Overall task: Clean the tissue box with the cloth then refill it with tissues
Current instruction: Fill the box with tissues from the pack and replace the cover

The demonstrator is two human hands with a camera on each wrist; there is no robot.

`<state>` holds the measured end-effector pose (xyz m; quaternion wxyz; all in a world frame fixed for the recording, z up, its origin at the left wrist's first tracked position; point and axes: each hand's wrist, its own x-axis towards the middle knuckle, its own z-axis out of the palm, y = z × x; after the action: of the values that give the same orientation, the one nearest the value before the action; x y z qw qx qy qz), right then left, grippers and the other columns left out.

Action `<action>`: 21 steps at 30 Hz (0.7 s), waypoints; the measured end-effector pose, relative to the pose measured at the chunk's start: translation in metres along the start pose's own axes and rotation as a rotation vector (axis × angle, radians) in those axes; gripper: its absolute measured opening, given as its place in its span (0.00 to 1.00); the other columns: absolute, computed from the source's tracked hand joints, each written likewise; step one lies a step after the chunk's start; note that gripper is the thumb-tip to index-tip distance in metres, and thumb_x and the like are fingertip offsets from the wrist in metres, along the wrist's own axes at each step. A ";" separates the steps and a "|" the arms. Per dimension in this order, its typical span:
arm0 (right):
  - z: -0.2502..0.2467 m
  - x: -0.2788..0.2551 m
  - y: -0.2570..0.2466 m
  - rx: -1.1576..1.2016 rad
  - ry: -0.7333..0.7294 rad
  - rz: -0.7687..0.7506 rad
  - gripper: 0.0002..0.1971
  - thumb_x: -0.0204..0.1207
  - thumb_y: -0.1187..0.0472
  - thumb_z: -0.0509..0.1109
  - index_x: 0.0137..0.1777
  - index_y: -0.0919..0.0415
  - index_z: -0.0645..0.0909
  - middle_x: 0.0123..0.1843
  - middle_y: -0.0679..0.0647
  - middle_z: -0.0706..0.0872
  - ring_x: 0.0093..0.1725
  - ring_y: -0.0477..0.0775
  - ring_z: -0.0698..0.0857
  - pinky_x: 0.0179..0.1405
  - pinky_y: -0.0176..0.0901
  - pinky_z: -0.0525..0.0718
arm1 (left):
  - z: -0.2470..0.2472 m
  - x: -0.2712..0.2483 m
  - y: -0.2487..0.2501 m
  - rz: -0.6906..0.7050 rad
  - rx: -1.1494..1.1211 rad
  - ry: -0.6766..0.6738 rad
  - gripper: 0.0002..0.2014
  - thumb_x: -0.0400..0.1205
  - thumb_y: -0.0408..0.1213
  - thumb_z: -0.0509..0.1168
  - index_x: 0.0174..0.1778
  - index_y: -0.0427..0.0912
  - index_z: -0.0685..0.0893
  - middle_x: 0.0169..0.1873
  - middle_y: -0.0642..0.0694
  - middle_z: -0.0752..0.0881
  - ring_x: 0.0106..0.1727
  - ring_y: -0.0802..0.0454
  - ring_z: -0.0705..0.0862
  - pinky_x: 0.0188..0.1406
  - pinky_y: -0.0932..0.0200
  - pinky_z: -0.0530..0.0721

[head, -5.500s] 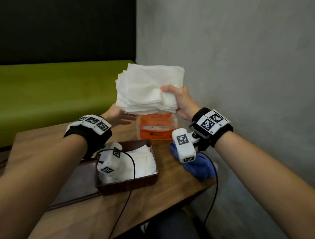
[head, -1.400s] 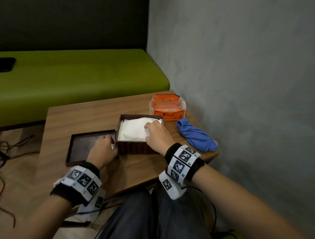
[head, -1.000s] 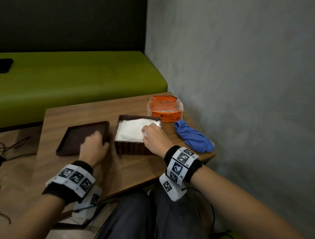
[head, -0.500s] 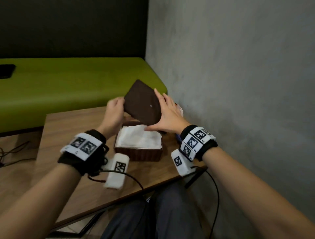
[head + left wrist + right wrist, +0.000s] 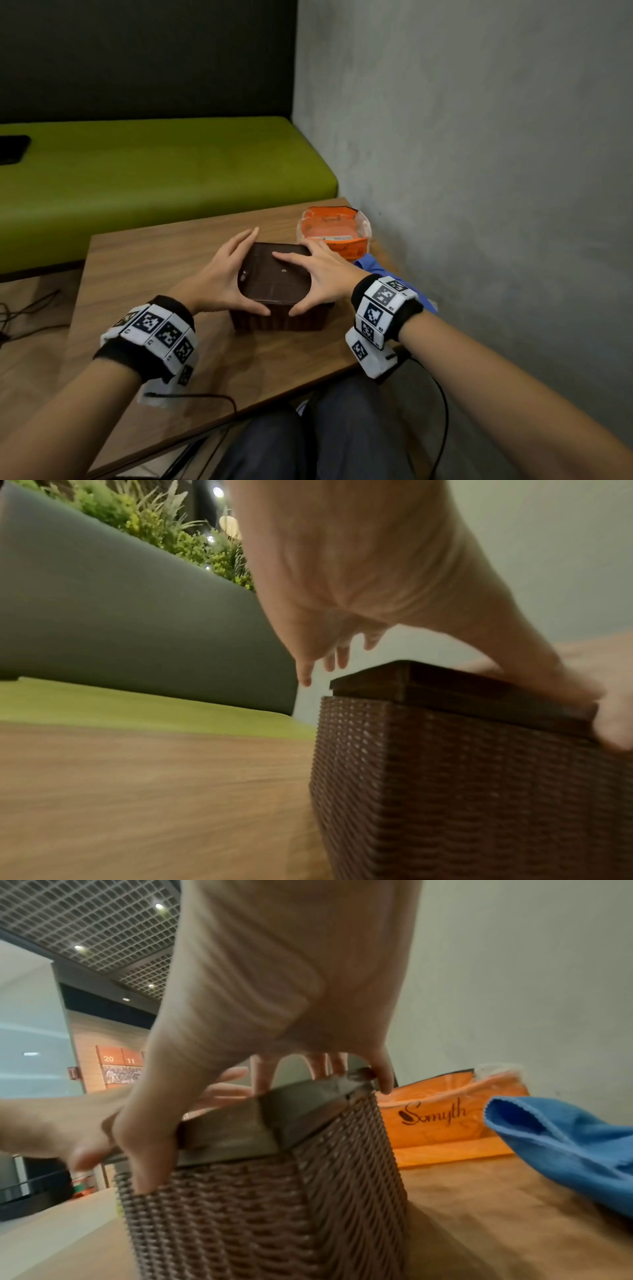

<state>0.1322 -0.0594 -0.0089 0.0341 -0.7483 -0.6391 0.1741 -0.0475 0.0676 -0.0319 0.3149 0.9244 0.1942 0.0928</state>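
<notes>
The brown woven tissue box (image 5: 279,318) stands on the wooden table (image 5: 154,267) with its dark flat lid (image 5: 274,277) lying on top; the tissues inside are hidden. My left hand (image 5: 224,275) lies along the lid's left edge with straight fingers, thumb pressing the front rim (image 5: 613,729). My right hand (image 5: 322,274) spreads flat over the lid's right half, thumb down on the box front (image 5: 147,1164). The blue cloth (image 5: 565,1145) lies crumpled to the right of the box, mostly behind my right wrist in the head view. An orange tissue pack (image 5: 334,233) sits behind the box.
A grey wall (image 5: 479,171) runs close along the table's right side. A green bench (image 5: 154,178) stands behind the table with a black object (image 5: 12,149) on it. Cables (image 5: 20,315) lie on the floor to the left. My knees are under the near table edge.
The lid, held tilted above the open box half a second ago, now rests on the box and covers the tissues. Both hands came down with it.
</notes>
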 end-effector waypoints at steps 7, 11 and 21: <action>-0.005 0.006 0.001 -0.038 -0.044 -0.026 0.52 0.55 0.34 0.78 0.77 0.35 0.52 0.79 0.61 0.57 0.79 0.64 0.55 0.75 0.70 0.61 | -0.002 0.005 -0.006 -0.030 0.068 -0.098 0.78 0.37 0.83 0.58 0.82 0.43 0.47 0.77 0.42 0.56 0.79 0.47 0.57 0.74 0.63 0.58; -0.005 0.006 0.002 -0.098 -0.053 -0.043 0.53 0.55 0.33 0.76 0.77 0.34 0.49 0.78 0.60 0.57 0.78 0.63 0.55 0.73 0.72 0.62 | -0.006 0.007 -0.009 -0.050 0.077 -0.133 0.78 0.35 0.83 0.59 0.81 0.45 0.50 0.75 0.42 0.56 0.78 0.45 0.58 0.75 0.59 0.61; 0.010 -0.005 0.004 0.241 0.125 0.073 0.40 0.74 0.35 0.61 0.79 0.38 0.41 0.84 0.58 0.39 0.83 0.63 0.42 0.79 0.71 0.51 | 0.000 0.009 0.006 -0.241 -0.140 -0.062 0.72 0.45 0.81 0.61 0.81 0.50 0.40 0.82 0.47 0.45 0.83 0.49 0.49 0.80 0.52 0.55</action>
<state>0.1322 -0.0666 -0.0181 0.1570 -0.7708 -0.5828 0.2038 -0.0374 0.0667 -0.0281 0.3933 0.8725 0.2872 0.0391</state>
